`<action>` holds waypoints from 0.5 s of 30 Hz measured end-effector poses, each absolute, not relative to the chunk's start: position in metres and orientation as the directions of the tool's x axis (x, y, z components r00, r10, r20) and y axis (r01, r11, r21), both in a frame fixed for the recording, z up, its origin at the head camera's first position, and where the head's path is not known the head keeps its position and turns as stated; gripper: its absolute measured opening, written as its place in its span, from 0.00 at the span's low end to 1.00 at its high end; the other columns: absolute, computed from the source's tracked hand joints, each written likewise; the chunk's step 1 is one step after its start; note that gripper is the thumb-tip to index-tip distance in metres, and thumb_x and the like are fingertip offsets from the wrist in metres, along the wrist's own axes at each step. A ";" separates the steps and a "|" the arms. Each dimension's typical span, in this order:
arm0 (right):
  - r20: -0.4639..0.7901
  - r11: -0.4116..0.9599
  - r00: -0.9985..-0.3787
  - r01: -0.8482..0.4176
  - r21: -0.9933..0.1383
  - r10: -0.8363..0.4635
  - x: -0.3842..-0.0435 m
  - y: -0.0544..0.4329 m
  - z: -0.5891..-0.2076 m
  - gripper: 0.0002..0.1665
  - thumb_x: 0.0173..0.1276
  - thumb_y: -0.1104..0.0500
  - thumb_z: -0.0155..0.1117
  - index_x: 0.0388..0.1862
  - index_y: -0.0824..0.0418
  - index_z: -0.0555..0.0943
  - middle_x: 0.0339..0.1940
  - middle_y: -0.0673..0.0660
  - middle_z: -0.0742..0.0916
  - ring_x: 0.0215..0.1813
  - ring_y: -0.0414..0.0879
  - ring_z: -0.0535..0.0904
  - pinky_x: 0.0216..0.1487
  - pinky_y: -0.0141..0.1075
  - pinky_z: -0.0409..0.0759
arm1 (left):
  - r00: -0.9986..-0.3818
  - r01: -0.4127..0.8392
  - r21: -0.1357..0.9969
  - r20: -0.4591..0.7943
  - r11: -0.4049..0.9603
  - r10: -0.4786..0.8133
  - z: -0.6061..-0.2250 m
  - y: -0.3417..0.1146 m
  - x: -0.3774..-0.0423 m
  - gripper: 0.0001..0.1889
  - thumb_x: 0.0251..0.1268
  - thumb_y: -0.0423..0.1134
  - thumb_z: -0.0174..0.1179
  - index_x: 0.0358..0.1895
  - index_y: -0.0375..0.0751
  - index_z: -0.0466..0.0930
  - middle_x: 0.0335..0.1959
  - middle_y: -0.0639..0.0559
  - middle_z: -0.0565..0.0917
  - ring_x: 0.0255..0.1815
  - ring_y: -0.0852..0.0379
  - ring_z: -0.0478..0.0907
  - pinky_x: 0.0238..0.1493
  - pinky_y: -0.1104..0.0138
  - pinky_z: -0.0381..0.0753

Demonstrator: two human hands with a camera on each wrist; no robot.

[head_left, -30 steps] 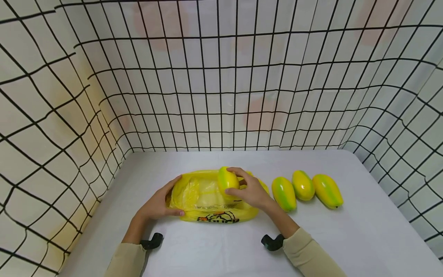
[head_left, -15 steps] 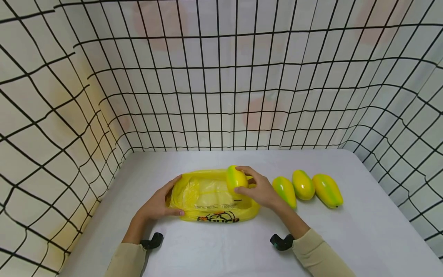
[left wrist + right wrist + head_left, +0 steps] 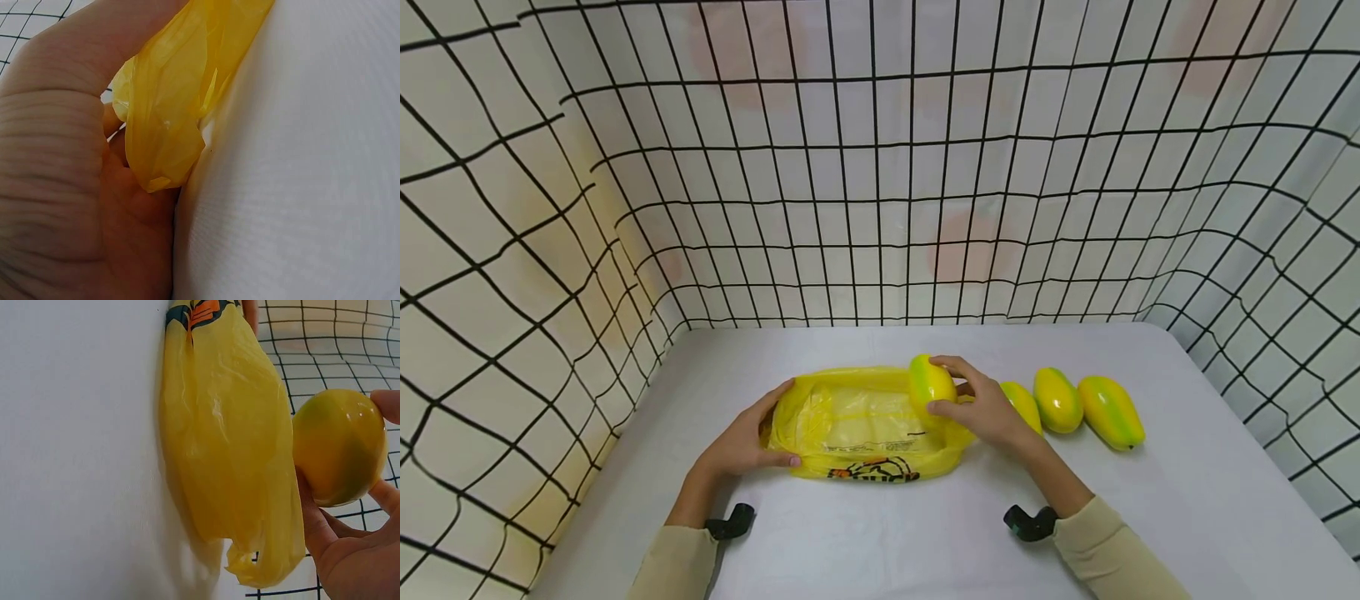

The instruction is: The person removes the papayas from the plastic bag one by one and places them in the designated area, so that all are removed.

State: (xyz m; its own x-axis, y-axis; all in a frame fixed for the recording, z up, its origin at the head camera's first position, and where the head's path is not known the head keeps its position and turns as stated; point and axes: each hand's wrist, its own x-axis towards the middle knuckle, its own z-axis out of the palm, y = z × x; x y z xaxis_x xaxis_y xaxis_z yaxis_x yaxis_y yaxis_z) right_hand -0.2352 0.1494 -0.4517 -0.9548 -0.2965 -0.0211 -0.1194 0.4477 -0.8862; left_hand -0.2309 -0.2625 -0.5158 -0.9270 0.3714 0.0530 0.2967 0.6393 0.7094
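Note:
A yellow plastic bag [image 3: 865,417] with dark print lies on the white table, its mouth spread wide. My left hand [image 3: 741,437] holds the bag's left end, thumb at the front and fingers behind; the left wrist view shows the crumpled plastic bag [image 3: 165,125] inside the curve of the hand. Between thumb and fingers, my right hand [image 3: 988,412] grips a glossy yellow-green fruit [image 3: 931,390], shaped like a mango or papaya, over the bag's right end. The right wrist view has this fruit [image 3: 340,447] beside the bag's outer side.
Similar fruits lie to the right: one fruit [image 3: 1021,406] partly behind my right hand, then a middle fruit [image 3: 1057,402] and an outer fruit [image 3: 1111,412]. Black wire grid panels [image 3: 880,200] over white cloth stand behind the table [image 3: 865,542] and at both sides.
My right hand has shifted steadily right with the fruit, from above the bag's inner part to its right end, covering more of the nearest loose fruit. The left hand stays in place.

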 end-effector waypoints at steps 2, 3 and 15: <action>-0.024 0.457 -0.954 -0.121 -0.881 -0.298 -0.235 0.153 -0.452 0.41 0.64 0.43 0.74 0.74 0.30 0.67 0.79 0.59 0.70 0.62 0.57 0.79 0.50 0.41 0.87 | -0.926 0.302 0.709 0.058 0.637 0.373 -0.516 -0.262 -0.231 0.68 0.38 0.62 0.82 0.84 0.58 0.48 0.84 0.49 0.57 0.84 0.42 0.56 0.80 0.41 0.58; -0.026 0.459 -0.955 -0.119 -0.880 -0.297 -0.235 0.155 -0.452 0.41 0.65 0.43 0.74 0.74 0.30 0.67 0.79 0.59 0.70 0.62 0.57 0.78 0.50 0.41 0.87 | -0.926 0.300 0.708 0.056 0.639 0.372 -0.515 -0.262 -0.231 0.68 0.38 0.62 0.82 0.84 0.58 0.48 0.84 0.49 0.57 0.84 0.42 0.56 0.80 0.41 0.58; 0.013 0.493 -0.958 -0.158 -0.855 -0.285 -0.232 0.177 -0.452 0.40 0.66 0.46 0.73 0.75 0.32 0.67 0.79 0.62 0.70 0.61 0.58 0.79 0.51 0.41 0.86 | -0.927 0.303 0.699 0.060 0.647 0.369 -0.515 -0.262 -0.230 0.67 0.38 0.63 0.82 0.84 0.57 0.49 0.84 0.48 0.57 0.83 0.41 0.56 0.80 0.40 0.58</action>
State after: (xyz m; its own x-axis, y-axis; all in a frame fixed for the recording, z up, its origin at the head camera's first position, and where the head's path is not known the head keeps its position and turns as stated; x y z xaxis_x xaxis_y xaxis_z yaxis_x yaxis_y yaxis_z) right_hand -0.2318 0.1770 -0.4516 -0.9583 -0.2853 0.0128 -0.1583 0.4934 -0.8553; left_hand -0.2299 -0.2623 -0.5150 -0.9273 0.3695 0.0601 0.3033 0.6475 0.6991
